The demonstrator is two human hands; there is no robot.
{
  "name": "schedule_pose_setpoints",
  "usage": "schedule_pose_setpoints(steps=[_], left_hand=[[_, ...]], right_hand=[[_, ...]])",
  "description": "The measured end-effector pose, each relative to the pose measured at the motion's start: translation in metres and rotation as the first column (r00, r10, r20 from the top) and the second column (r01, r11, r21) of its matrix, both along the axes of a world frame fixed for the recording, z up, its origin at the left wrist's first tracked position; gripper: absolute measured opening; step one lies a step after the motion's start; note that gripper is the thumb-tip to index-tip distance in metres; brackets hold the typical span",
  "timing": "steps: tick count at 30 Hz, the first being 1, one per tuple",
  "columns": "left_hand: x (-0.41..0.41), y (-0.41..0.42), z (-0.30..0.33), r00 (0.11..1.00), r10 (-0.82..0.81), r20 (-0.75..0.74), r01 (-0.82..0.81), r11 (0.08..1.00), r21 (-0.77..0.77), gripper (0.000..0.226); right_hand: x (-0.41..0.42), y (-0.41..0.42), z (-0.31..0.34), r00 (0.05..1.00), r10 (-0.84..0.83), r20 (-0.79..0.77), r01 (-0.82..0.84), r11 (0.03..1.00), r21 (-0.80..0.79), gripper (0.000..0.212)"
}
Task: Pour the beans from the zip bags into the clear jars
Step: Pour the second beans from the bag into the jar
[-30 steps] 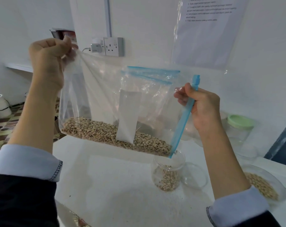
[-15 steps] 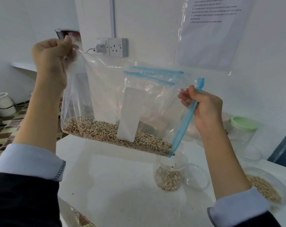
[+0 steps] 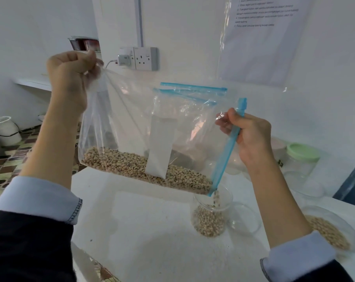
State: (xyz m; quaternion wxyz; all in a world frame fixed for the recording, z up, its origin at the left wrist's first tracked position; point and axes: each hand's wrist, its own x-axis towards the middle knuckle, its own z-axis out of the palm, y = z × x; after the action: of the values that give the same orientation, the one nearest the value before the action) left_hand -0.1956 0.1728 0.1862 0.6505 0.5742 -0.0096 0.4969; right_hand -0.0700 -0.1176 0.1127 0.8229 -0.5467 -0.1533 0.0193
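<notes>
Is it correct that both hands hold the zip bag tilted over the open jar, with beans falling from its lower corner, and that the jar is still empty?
Not quite. In the head view the jar is not empty: beans already fill its lower part. The rest stands: the left hand and right hand hold the zip bag tilted, and beans fall from its lower corner.

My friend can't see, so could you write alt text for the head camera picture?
Two hands tilt a zip bag so beans trickle from its lower corner into an open jar on a white table. The left hand grips the raised corner; the right hand grips the blue zip edge.
</notes>
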Motion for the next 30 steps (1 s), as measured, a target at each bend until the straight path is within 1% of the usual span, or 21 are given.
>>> schedule_pose_setpoints(steps=[2, 4, 7, 10, 15, 18, 21, 24, 27, 30], left_hand=[[0.0, 0.001, 0.0, 1.0, -0.002, 0.004, 0.002, 1.0, 0.0, 0.043], [0.0, 0.002, -0.001, 1.0, 0.003, -0.009, -0.003, 1.0, 0.007, 0.04], [-0.001, 0.001, -0.002, 1.0, 0.005, -0.017, -0.005, 1.0, 0.013, 0.04], [0.0, -0.004, -0.004, 0.999, 0.019, -0.034, -0.018, 0.999, 0.033, 0.041], [0.002, -0.007, -0.005, 0.999, 0.021, -0.045, -0.018, 0.997, 0.07, 0.041], [0.002, -0.007, -0.004, 0.998, 0.032, -0.049, -0.028, 0.997, 0.073, 0.038], [0.001, -0.009, -0.003, 0.997, 0.047, -0.059, -0.042, 0.995, 0.087, 0.039], [0.0, -0.008, -0.001, 0.997, 0.061, -0.048, -0.059, 0.997, 0.051, 0.039], [0.001, -0.007, -0.001, 0.993, 0.101, -0.065, -0.097, 0.993, 0.065, 0.032], [0.002, -0.005, -0.001, 0.992, 0.108, -0.065, -0.104, 0.993, 0.062, 0.033]], right_hand=[[0.001, 0.0, 0.001, 1.0, -0.008, 0.004, 0.008, 1.0, 0.018, 0.014], [-0.001, 0.001, 0.002, 1.0, 0.023, 0.015, -0.023, 1.0, -0.011, 0.014], [-0.001, 0.003, 0.002, 1.0, 0.002, 0.022, -0.002, 1.0, -0.021, 0.014], [-0.002, 0.006, 0.004, 0.997, 0.059, 0.044, -0.056, 0.997, -0.06, 0.013], [-0.005, 0.009, 0.005, 0.993, 0.078, 0.086, -0.07, 0.993, -0.098, 0.014], [-0.005, 0.011, 0.003, 0.997, 0.015, 0.075, -0.01, 0.998, -0.064, 0.015], [-0.007, 0.012, 0.004, 0.995, 0.054, 0.09, -0.046, 0.995, -0.088, 0.015], [-0.005, 0.011, 0.004, 0.999, -0.008, 0.052, 0.009, 1.0, -0.024, 0.016], [-0.006, 0.013, 0.002, 0.999, 0.016, 0.031, -0.016, 1.0, -0.008, 0.015], [-0.006, 0.012, 0.003, 0.999, 0.002, 0.045, -0.001, 1.0, -0.016, 0.017]])
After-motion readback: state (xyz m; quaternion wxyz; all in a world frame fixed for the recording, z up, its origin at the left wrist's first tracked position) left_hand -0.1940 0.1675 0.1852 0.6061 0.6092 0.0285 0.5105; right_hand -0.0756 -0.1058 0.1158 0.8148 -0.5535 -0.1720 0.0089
